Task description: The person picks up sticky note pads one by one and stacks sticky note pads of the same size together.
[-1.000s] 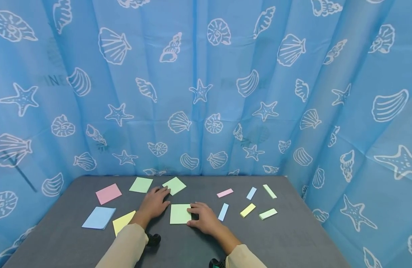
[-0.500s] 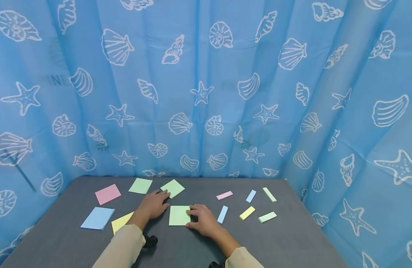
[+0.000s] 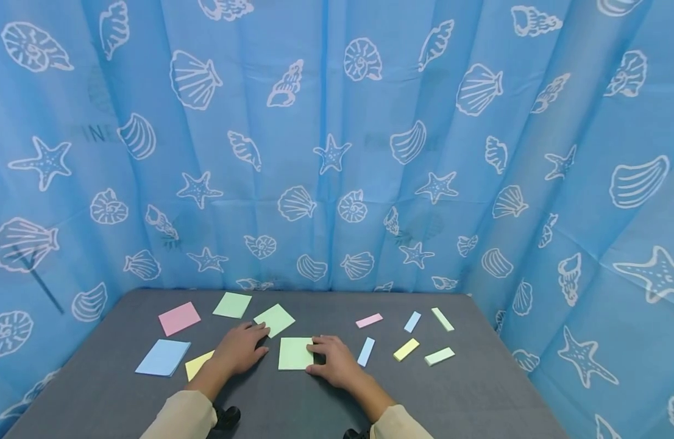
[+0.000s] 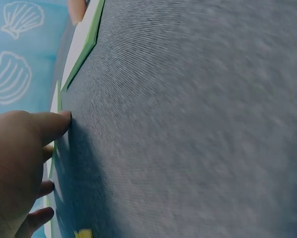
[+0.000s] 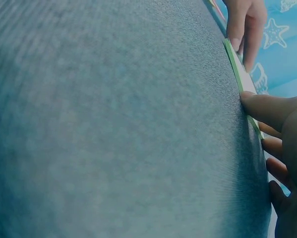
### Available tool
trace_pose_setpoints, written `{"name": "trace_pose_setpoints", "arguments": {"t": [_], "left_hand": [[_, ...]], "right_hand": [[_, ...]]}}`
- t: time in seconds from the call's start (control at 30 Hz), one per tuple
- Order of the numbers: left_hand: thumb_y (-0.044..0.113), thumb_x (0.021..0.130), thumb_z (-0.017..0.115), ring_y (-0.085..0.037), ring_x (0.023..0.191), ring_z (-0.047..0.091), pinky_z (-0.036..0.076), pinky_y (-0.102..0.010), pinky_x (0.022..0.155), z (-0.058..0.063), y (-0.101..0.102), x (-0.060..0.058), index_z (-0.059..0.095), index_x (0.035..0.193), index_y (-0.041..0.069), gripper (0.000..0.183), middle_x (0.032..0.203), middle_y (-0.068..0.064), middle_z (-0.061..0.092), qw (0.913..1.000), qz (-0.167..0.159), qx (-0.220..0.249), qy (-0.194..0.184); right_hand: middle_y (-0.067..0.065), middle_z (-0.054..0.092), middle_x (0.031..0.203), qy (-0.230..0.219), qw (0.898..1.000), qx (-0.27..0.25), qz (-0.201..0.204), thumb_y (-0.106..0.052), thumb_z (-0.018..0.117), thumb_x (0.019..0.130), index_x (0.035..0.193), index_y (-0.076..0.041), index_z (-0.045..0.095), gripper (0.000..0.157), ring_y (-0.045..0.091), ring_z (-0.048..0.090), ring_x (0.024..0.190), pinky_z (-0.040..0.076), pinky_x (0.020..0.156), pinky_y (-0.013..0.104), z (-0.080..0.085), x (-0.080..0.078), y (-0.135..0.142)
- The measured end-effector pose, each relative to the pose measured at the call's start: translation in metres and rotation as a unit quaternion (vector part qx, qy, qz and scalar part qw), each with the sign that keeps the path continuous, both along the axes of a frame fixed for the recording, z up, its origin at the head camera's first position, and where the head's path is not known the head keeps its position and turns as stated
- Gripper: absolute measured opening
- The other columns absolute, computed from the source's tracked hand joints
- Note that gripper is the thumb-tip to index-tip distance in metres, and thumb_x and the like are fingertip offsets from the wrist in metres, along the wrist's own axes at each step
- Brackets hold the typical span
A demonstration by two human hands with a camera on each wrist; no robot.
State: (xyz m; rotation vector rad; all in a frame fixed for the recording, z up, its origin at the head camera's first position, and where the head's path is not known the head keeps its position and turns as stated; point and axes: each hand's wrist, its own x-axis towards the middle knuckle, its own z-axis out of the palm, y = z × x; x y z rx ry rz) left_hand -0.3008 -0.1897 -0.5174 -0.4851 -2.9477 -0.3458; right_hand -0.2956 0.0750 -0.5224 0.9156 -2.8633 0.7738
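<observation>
In the head view, the left hand [image 3: 239, 349], loosely spread, touches the turned green pad [image 3: 275, 321]; the right hand [image 3: 337, 361], thumb and fingers apart, rests at the nearer green pad's [image 3: 294, 353] right side. The left forearm [image 3: 208, 377] partly hides a yellow pad [image 3: 198, 364]. The left wrist view crops that yellow at its bottom edge. The right wrist view shows both pads edge-on, contact hard to judge, on grey table cloth [image 5: 128, 129] before a blue shell-printed curtain [image 5: 282, 59].

Faint "PINE" txt [image 3: 95, 133], L side of blue curtain [image 3: 315, 122]; 2nd txt [image 3: 401, 142] illegible
</observation>
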Motion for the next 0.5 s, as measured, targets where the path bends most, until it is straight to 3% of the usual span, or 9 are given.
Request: {"name": "trace_pose_setpoints", "arguments": {"t": [0.2,0.4,0.5], "left_hand": [[0.027,0.088,0.071,-0.036,0.122,0.051,0.037,-0.057,0.101,-0.0030,-0.0061,0.0072,0.067,0.122,0.010,0.038,0.127,-0.009,0.063,0.9994,0.005,0.021,0.028],[0.027,0.081,0.078,-0.032,0.104,0.059,0.042,-0.054,0.093,-0.0048,-0.0071,0.0075,0.073,0.098,0.014,0.022,0.097,-0.002,0.070,0.9947,0.026,0.040,0.091],[0.027,0.080,0.079,-0.031,0.101,0.059,0.043,-0.054,0.090,-0.0064,-0.0046,0.0053,0.073,0.098,0.014,0.023,0.098,-0.002,0.069,0.9930,0.032,0.041,0.106]], "right_hand": [[0.007,0.059,0.134,-0.002,1.000,0.000,-0.003,-0.031,0.076,0.085,0.127,-0.011,0.066,0.048,0.028,0.048,0.128,0.040,0.102,0.046,-0.0012,0.0014,-0.0003],[0.006,0.058,0.135,-0.011,1.000,-0.003,-0.008,-0.033,0.075,0.086,0.129,-0.012,0.065,0.049,0.028,0.047,0.129,0.040,0.103,0.047,-0.0006,0.0022,0.0000],[0.006,0.058,0.135,-0.007,1.000,-0.006,-0.007,-0.032,0.075,0.085,0.128,-0.011,0.065,0.049,0.028,0.047,0.128,0.040,0.102,0.047,0.0000,0.0020,0.0004]]}}
